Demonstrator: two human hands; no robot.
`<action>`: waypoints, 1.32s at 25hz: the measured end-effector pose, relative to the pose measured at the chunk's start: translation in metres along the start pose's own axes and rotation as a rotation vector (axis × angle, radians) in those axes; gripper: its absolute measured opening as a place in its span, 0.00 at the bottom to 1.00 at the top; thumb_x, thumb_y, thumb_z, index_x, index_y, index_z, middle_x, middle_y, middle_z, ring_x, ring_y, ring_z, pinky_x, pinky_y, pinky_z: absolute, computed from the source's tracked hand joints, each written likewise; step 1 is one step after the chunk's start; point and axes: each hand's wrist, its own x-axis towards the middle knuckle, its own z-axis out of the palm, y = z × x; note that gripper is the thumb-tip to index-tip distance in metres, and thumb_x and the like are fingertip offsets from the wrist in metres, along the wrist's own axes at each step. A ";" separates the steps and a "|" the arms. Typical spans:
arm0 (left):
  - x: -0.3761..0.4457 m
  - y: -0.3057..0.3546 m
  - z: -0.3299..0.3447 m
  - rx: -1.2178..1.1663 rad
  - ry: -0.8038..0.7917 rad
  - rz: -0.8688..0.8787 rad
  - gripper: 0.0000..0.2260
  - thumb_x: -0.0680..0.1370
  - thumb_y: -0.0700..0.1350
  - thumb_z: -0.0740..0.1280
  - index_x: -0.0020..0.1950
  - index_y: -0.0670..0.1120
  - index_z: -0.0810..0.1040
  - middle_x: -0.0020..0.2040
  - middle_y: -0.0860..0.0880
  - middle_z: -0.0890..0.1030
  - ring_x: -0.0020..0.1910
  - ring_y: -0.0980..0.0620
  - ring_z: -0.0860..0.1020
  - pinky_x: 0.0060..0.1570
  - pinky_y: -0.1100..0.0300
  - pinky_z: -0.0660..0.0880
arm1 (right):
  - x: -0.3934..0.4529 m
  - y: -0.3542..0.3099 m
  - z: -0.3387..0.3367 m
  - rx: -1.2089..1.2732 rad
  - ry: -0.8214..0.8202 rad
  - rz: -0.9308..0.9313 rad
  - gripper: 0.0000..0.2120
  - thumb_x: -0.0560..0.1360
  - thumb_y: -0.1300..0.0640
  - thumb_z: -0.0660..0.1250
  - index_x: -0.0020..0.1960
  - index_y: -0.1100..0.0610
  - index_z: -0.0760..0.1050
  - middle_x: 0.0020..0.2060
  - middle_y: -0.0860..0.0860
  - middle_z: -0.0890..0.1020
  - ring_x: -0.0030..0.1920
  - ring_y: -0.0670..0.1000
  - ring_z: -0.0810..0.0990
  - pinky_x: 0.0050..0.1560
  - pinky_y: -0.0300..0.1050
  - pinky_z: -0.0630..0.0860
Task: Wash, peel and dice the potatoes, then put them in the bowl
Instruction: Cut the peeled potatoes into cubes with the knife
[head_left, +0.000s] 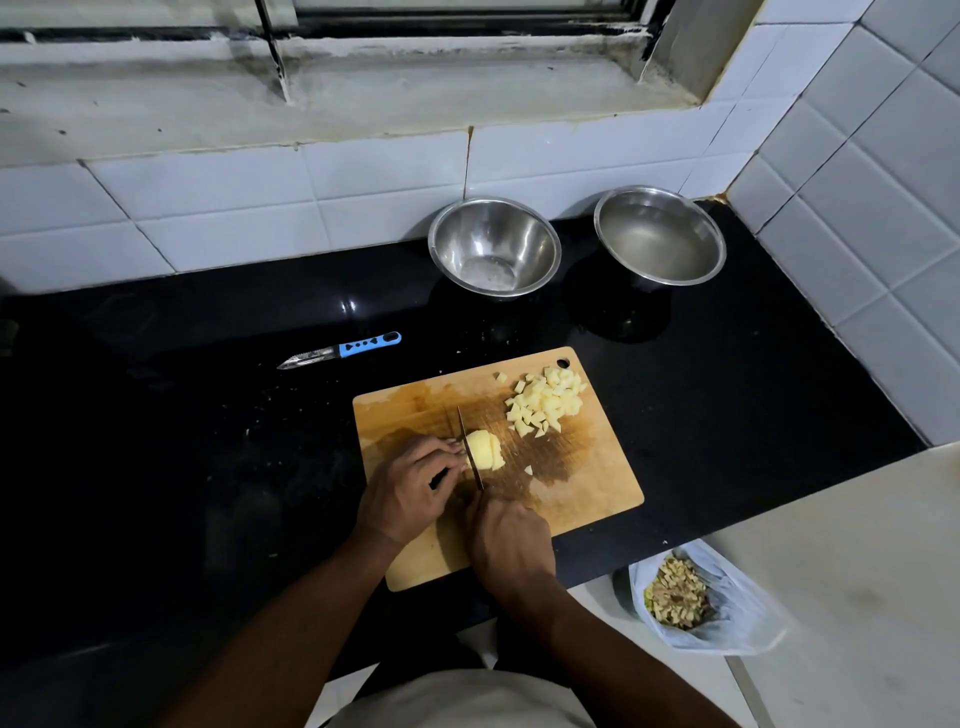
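Potato piece (484, 451) mid-board, left fingers (451, 453) clamped on it; right hand (511, 543) grips knife (469, 447)

On the cutting board (571, 493), the left hand (410, 493) curls its fingers against a peeled potato piece (484, 451), while the right hand (511, 540) grips a knife (470, 449) with its blade standing in the potato. A heap of potato cubes (545, 400) lies at the board's far right corner. Beyond the board stand an empty bowl (494, 247) and a water-filled bowl (660, 236), and a peeler (340, 351) lies off its far left corner.
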 end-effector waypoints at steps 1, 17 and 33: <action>0.000 -0.001 0.001 0.004 -0.004 0.003 0.04 0.76 0.41 0.73 0.50 0.44 0.86 0.51 0.51 0.82 0.55 0.56 0.80 0.50 0.60 0.80 | 0.000 -0.002 0.001 -0.033 -0.012 -0.002 0.15 0.83 0.53 0.51 0.59 0.58 0.73 0.46 0.53 0.83 0.43 0.55 0.83 0.34 0.45 0.68; 0.000 -0.002 0.003 -0.014 0.001 -0.024 0.06 0.78 0.43 0.70 0.52 0.44 0.86 0.51 0.51 0.83 0.55 0.56 0.81 0.54 0.63 0.79 | 0.004 -0.007 -0.005 -0.186 -0.023 -0.100 0.11 0.62 0.54 0.76 0.32 0.57 0.75 0.22 0.52 0.73 0.18 0.50 0.70 0.24 0.36 0.52; -0.003 -0.004 0.006 0.060 0.002 -0.021 0.15 0.81 0.51 0.62 0.50 0.45 0.85 0.51 0.52 0.82 0.54 0.55 0.81 0.48 0.58 0.81 | -0.044 0.027 -0.012 -0.022 -0.036 -0.173 0.09 0.81 0.55 0.59 0.53 0.61 0.72 0.43 0.58 0.81 0.41 0.61 0.81 0.34 0.51 0.72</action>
